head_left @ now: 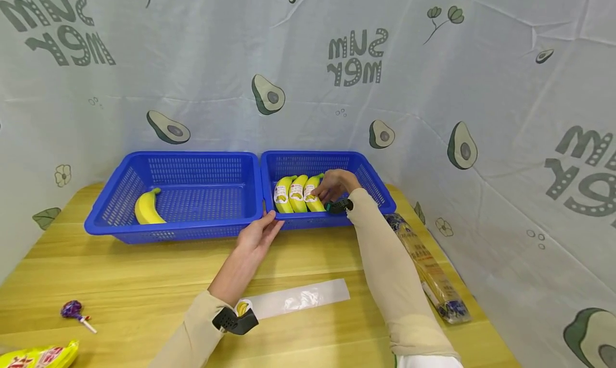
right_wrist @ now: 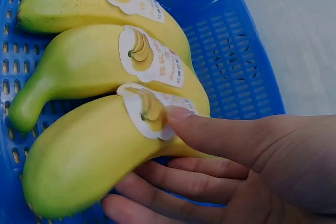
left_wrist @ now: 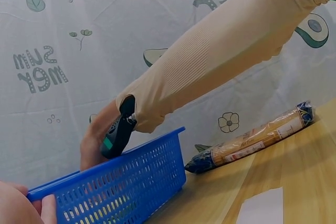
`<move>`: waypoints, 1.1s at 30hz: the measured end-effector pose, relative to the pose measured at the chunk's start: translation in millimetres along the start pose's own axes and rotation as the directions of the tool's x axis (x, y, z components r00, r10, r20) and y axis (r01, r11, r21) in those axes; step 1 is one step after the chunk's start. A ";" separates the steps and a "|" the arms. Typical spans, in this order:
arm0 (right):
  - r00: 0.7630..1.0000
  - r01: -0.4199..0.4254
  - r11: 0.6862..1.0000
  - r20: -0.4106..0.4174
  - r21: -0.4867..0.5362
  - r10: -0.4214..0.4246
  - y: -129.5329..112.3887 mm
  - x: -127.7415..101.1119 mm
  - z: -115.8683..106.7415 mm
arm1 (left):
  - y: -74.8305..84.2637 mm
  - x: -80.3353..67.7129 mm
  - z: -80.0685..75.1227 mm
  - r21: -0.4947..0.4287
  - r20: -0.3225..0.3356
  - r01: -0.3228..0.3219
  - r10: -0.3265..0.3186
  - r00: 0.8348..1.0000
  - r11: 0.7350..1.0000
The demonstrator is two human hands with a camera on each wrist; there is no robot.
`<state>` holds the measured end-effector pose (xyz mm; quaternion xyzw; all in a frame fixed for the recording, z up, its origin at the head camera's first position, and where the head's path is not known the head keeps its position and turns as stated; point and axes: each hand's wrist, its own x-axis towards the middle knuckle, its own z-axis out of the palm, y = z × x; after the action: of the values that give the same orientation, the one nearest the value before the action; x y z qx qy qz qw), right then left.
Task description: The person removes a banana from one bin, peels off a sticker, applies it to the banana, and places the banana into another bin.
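Note:
Three yellow-green bananas with white stickers lie side by side in the right blue basket. My right hand reaches in and holds the rightmost banana. Its thumb lies on that banana's sticker, with the fingers along and under its side. The middle banana and the far banana lie beside it. My left hand grips the front rim of this basket near its left corner, where the left blue basket meets it. In the left wrist view, fingertips lie over the rim.
One banana without a visible sticker is in the left basket. A sticker strip lies on the table in front. A bag of noodles is at right, a lollipop and yellow packet at left. A patterned curtain hangs behind.

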<state>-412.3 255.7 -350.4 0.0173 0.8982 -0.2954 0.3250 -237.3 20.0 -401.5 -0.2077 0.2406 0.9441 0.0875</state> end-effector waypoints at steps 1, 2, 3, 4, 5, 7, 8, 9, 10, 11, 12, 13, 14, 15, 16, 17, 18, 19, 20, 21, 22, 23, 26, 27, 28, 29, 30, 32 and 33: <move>1.000 -0.002 1.000 0.002 -0.005 0.002 -0.1 0.1 0.1 | -0.1 -0.2 -0.4 0.000 0.005 0.001 -0.001 1.000 1.000; 1.000 -0.001 1.000 0.006 -0.012 0.001 0.1 0.0 0.1 | -0.2 -0.4 -0.4 -0.001 0.007 0.001 -0.001 1.000 1.000; 1.000 -0.003 1.000 0.011 -0.012 0.003 0.5 0.0 0.1 | -0.3 -0.6 -0.4 -0.001 0.009 0.000 0.000 1.000 1.000; 1.000 -0.003 1.000 0.016 -0.010 0.003 0.7 -0.3 0.0 | -0.4 -0.7 -0.2 0.000 0.011 0.000 0.000 1.000 1.000; 1.000 0.002 1.000 0.023 -0.006 -0.001 0.9 -0.6 0.0 | -0.5 -0.9 -0.1 0.000 0.013 0.000 0.000 1.000 1.000; 0.999 0.017 1.000 0.037 0.006 -0.017 0.6 -2.2 -0.5 | -0.4 -1.4 0.5 -0.005 0.015 -0.002 0.002 1.000 1.000; 0.999 0.023 1.000 0.048 0.019 -0.024 0.4 -2.7 -0.6 | -0.3 -1.4 0.7 -0.005 0.012 -0.004 0.004 1.000 1.000; 0.998 0.026 0.999 0.056 0.031 -0.028 0.0 -2.9 -0.7 | -0.2 -1.5 0.9 -0.007 0.014 -0.003 0.004 1.000 1.000; 0.997 0.032 0.998 0.066 0.045 -0.035 -0.4 -3.3 -0.9 | -0.1 -1.3 0.8 -0.008 0.012 -0.002 0.002 1.000 1.000; 0.996 0.038 0.997 0.074 0.063 -0.042 -0.9 -3.6 -1.0 | 0.1 -1.2 0.7 -0.011 0.011 -0.003 0.003 1.000 1.000; 0.995 0.040 0.995 0.083 0.086 -0.047 -1.4 -3.7 -1.2 | 0.3 -1.3 0.6 -0.012 0.010 -0.004 0.004 1.000 1.000; 0.995 0.039 0.993 0.091 0.114 -0.049 -1.8 -3.5 -1.4 | 0.6 -1.4 0.4 -0.010 0.007 -0.004 0.004 1.000 1.000; 0.994 0.039 0.990 0.096 0.133 -0.052 -2.3 -3.5 -1.7 | 0.9 -1.5 0.2 -0.008 0.007 -0.005 0.005 1.000 1.000; 0.994 0.038 0.988 0.100 0.149 -0.054 -2.8 -3.5 -2.0 | 1.2 -1.6 0.2 -0.007 0.005 -0.004 0.004 1.000 1.000; 0.993 0.039 0.986 0.106 0.162 -0.057 -3.1 -3.5 -2.1 | 1.5 -2.0 0.1 -0.004 0.003 -0.005 0.005 1.000 1.000; 0.993 0.040 0.984 0.107 0.171 -0.059 -3.4 -3.5 -2.3 | 1.9 -1.9 0.1 -0.003 0.001 -0.006 0.006 1.000 1.000; 0.992 0.042 0.984 0.110 0.175 -0.062 -3.5 -3.6 -2.3 | 2.4 -2.1 0.1 -0.002 0.000 -0.005 0.005 1.000 1.000; 0.992 0.043 0.984 0.112 0.175 -0.063 -3.5 -3.7 -2.4 | 2.9 -2.0 0.0 -0.003 0.000 -0.005 0.005 1.000 1.000; 0.991 0.048 0.984 0.111 0.169 -0.068 -3.4 -4.0 -2.5 | 3.3 -1.9 0.0 -0.005 0.000 -0.004 0.004 1.000 1.000; 0.991 0.054 0.984 0.113 0.168 -0.073 -3.0 -4.2 -2.5 | 3.7 -1.8 -0.2 -0.006 0.001 -0.004 0.004 1.000 1.000; 0.991 0.060 0.985 0.108 0.164 -0.078 -2.6 -4.6 -2.4 | 3.9 -1.6 -0.2 -0.008 0.000 -0.005 0.005 1.000 1.000; 0.991 0.065 0.984 0.104 0.165 -0.083 -2.1 -5.4 -2.4 | 4.1 -1.4 -0.3 -0.010 0.001 -0.005 0.005 1.000 1.000; 0.991 0.078 0.980 0.095 0.181 -0.096 -0.1 -8.5 -2.2 | 3.7 -1.3 0.3 -0.011 0.007 -0.007 0.007 1.000 1.000; 0.991 0.080 0.978 0.091 0.190 -0.098 0.8 -9.4 -2.3 | 3.4 -1.4 0.5 -0.010 0.009 -0.006 0.006 1.000 1.000; 0.991 0.083 0.977 0.087 0.194 -0.102 1.8 -10.6 -2.1 | 2.9 -1.4 0.7 -0.009 0.011 -0.006 0.006 1.000 1.000; 0.991 0.086 0.975 0.086 0.203 -0.105 3.0 -11.5 -2.1 | 2.5 -1.6 0.7 -0.008 0.013 -0.006 0.006 1.000 1.000; 0.990 0.089 0.973 0.085 0.211 -0.108 4.3 -12.1 -2.1 | 2.0 -1.6 0.9 -0.006 0.010 -0.006 0.006 1.000 1.000; 0.990 0.096 0.972 0.077 0.216 -0.115 6.9 -13.4 -2.7 | 1.2 -1.9 0.9 0.003 0.007 -0.002 0.002 1.000 1.000; 0.990 0.099 0.972 0.075 0.213 -0.118 8.0 -14.4 -3.2 | 1.0 -2.0 1.0 0.010 0.006 0.001 -0.001 1.000 1.000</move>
<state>-401.0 266.4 -344.0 -0.0106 0.8467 -0.4060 0.3436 -236.1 19.5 -399.4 -0.2047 0.2448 0.9435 0.0896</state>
